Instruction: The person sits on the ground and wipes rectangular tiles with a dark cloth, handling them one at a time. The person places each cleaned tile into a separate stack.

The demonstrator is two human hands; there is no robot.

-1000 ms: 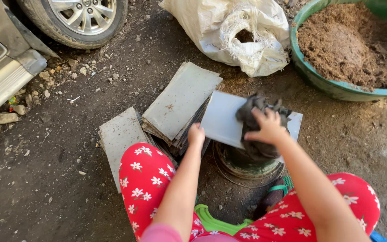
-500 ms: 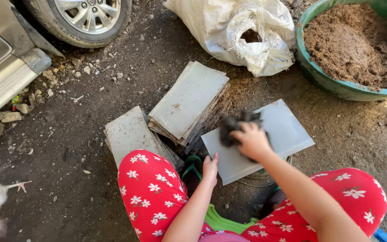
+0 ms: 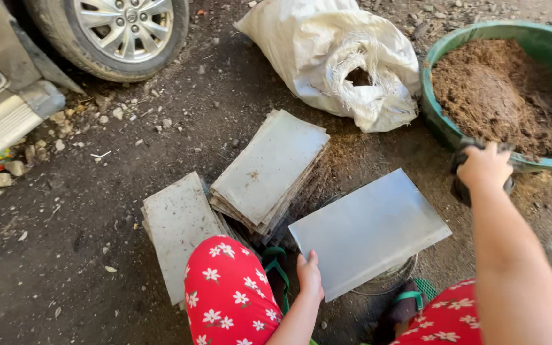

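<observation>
We wear red trousers printed with small white flowers, green-strapped sandals, and our arms are bare.

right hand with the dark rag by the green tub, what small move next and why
Probably dip the right hand and its dark rag over the green tub's rim into the brown soil: it sits right at the rim, while the left hand steadies the grey sheet.
</observation>
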